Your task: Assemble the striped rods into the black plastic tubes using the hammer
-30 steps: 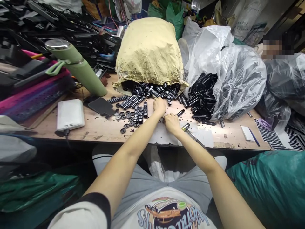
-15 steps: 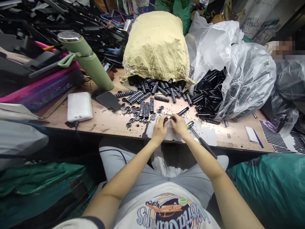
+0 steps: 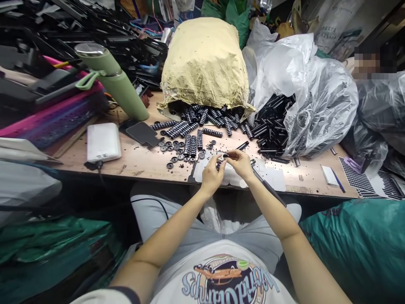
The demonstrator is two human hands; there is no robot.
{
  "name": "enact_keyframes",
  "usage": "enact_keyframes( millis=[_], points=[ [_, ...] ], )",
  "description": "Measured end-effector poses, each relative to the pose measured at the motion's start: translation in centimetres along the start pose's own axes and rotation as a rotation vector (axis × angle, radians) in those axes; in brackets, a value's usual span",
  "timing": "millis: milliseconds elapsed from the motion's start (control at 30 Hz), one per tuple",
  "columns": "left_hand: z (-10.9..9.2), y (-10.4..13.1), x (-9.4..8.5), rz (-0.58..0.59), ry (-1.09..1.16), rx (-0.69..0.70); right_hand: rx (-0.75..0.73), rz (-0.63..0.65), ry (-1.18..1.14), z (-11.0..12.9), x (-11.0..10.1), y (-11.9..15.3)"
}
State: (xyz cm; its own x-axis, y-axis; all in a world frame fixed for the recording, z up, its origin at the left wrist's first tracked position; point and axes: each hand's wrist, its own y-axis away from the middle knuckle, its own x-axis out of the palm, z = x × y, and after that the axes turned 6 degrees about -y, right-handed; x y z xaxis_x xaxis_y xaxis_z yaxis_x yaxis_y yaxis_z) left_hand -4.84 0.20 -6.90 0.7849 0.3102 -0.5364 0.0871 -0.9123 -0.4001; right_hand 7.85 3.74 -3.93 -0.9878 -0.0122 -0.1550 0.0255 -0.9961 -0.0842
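Observation:
My left hand [image 3: 213, 174] is closed around a short dark piece with light spots [image 3: 219, 164], mostly hidden by the fingers. Close beside it, my right hand [image 3: 240, 164] pinches a small black part [image 3: 225, 155] between thumb and fingertips. Both hands are just above a white sheet [image 3: 198, 171] at the table's front edge. A tool with a long dark handle [image 3: 268, 185] lies partly under my right forearm. Left of my hands are several round grey-black discs [image 3: 173, 159] and upright black-and-white patterned cylinders [image 3: 193, 146]. A black tube [image 3: 243, 145] lies beyond my right hand.
A yellowish sack [image 3: 205, 59] spills patterned cylinders at the back. Black tubes [image 3: 274, 126] pour from a clear plastic bag [image 3: 329, 101] on the right. A green flask [image 3: 123, 93], white power bank [image 3: 103, 141] and dark phone-like slab [image 3: 142, 134] stand or lie left.
My right hand has lifted slightly and turned, and the small black part now shows at its fingertips. The green part of the tool near my right wrist is now covered.

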Motion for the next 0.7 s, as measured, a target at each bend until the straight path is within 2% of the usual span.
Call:
enact_keyframes(
  millis=[267,467,600,700],
  points=[
    [0.5,-0.4,-0.4,0.028,0.017,0.098,-0.130,0.015,0.178,1.2,0.1,0.8],
    [0.5,-0.9,-0.8,0.057,0.032,0.127,-0.026,-0.009,0.086,1.0,0.2,0.3],
    [0.8,-0.9,-1.0,0.059,0.037,0.115,-0.196,0.046,0.293,1.4,0.2,1.0],
    [1.2,-0.9,-1.0,0.016,0.055,0.100,-0.296,0.152,0.376,1.7,0.0,1.5]
  ],
)
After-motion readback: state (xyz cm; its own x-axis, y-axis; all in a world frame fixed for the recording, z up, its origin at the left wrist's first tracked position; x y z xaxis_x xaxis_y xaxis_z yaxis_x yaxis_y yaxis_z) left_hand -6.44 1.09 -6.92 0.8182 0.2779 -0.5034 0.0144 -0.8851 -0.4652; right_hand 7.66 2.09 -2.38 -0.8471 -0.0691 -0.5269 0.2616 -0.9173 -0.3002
